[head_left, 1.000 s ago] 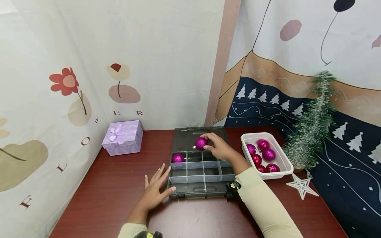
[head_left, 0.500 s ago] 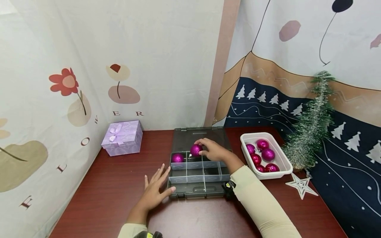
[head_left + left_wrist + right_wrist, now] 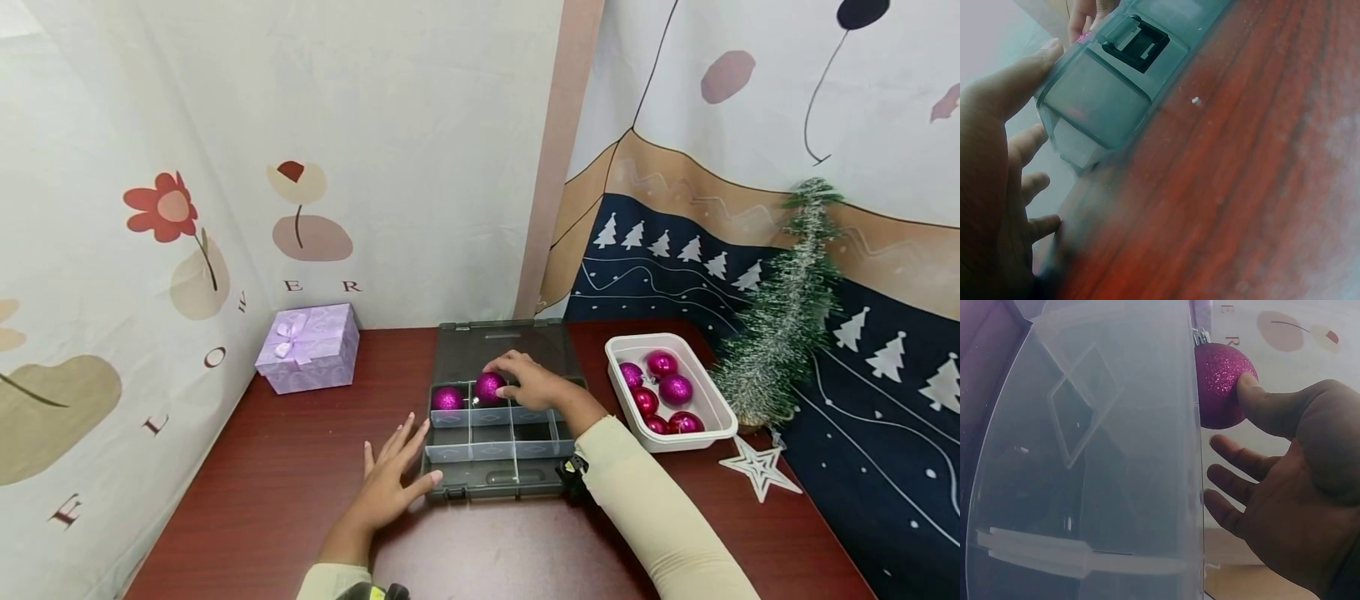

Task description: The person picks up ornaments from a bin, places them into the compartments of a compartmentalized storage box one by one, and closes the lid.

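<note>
From my remote seat I look down on a dark red tabletop; the tree stands at its right; the grey case lies centrally, lid back; a white tub sits right, a gift box left; my left hand is spread, thumb touching the case's near-left corner; my right hand pinches the glittery ball at the back row's second compartment from the left; a star lies near the tub; another ball sits in the leftmost compartment.
</note>
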### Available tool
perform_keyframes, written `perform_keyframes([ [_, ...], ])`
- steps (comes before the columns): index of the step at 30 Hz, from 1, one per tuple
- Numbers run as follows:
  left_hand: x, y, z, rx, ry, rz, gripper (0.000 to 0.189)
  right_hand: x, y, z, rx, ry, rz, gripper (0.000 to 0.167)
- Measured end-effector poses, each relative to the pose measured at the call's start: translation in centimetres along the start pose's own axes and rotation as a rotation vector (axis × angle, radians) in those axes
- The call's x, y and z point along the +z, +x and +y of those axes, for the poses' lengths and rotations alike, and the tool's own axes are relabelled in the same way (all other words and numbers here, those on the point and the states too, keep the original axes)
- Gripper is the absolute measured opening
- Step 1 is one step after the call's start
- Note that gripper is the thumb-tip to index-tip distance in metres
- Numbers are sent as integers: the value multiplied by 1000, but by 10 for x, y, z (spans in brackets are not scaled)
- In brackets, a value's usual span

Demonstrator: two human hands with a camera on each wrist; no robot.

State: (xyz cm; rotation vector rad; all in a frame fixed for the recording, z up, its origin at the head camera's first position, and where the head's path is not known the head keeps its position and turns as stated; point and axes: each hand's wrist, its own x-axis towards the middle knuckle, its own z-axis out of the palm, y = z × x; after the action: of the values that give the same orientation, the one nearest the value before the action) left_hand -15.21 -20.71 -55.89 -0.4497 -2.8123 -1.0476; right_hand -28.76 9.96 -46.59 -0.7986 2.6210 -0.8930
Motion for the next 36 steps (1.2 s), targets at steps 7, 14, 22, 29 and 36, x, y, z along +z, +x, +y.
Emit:
perform_keyframes([
  [7,-1,0,2,9,10,8,87,0,2,1,23,-12,-37,40],
  [14,-1,0,2,16,14,17,87,-1,6,1,20,-25,-74,39],
  [22,0,0,-1,9,-1,7,87,0,9,2,47,-29,-92,39],
  [29,1,0,-2,3,1,-3,87,2,12,5,58,-47,-102,41],
  [36,1,0,-3,11,3,-2,87,1,11,5,66,-63,-114,39],
])
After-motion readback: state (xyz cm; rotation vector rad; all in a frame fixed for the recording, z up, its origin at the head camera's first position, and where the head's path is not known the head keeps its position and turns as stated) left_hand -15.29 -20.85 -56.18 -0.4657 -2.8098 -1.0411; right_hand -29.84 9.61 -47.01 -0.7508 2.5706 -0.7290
